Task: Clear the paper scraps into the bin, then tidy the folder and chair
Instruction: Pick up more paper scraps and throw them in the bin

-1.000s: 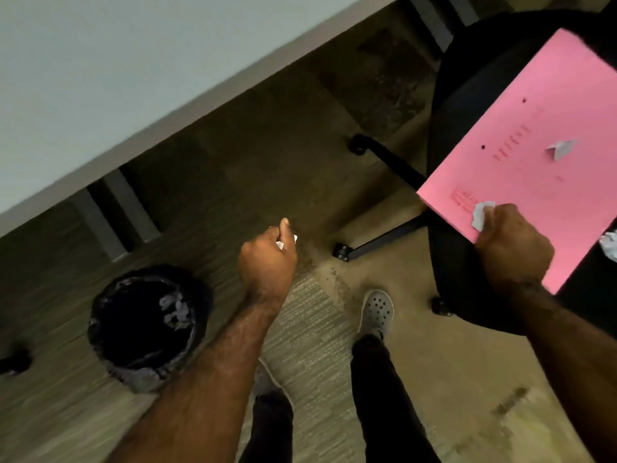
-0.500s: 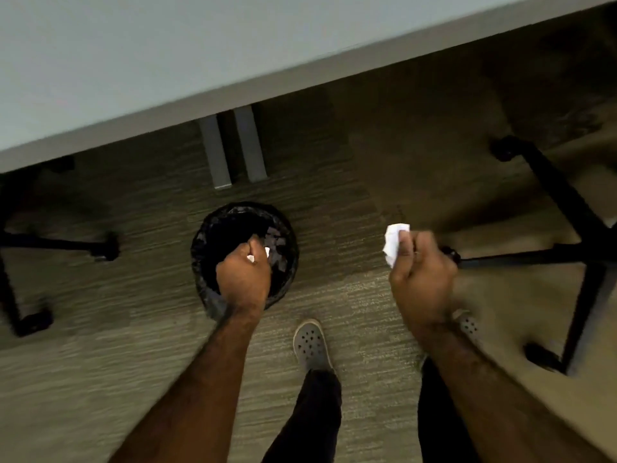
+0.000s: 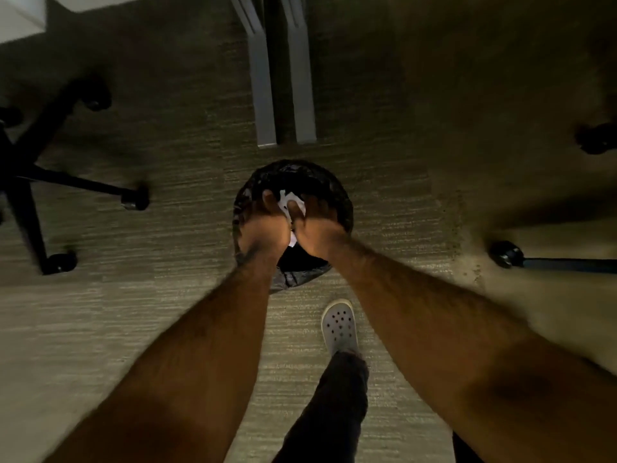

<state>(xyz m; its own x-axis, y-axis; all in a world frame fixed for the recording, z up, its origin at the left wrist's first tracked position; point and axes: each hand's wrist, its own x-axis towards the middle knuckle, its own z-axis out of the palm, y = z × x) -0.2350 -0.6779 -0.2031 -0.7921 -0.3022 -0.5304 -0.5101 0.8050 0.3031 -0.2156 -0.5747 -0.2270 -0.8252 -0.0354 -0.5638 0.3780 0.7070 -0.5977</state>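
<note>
The round bin with a black liner stands on the carpet just in front of the desk legs. Both my hands are low over its opening, pressed side by side. My left hand and my right hand close around white paper scraps that show between the fingers, with another white bit between the heels of the hands. The bin's inside is mostly hidden by the hands. The pink folder and the chair seat are out of view.
Two grey desk legs stand right behind the bin. A black chair base with castors spreads at the left. Further castors sit at the right. My grey shoe is just short of the bin.
I have leaned in closer over the bin. My right hand has moved left with its scrap and joined the left hand above the bin's opening.
</note>
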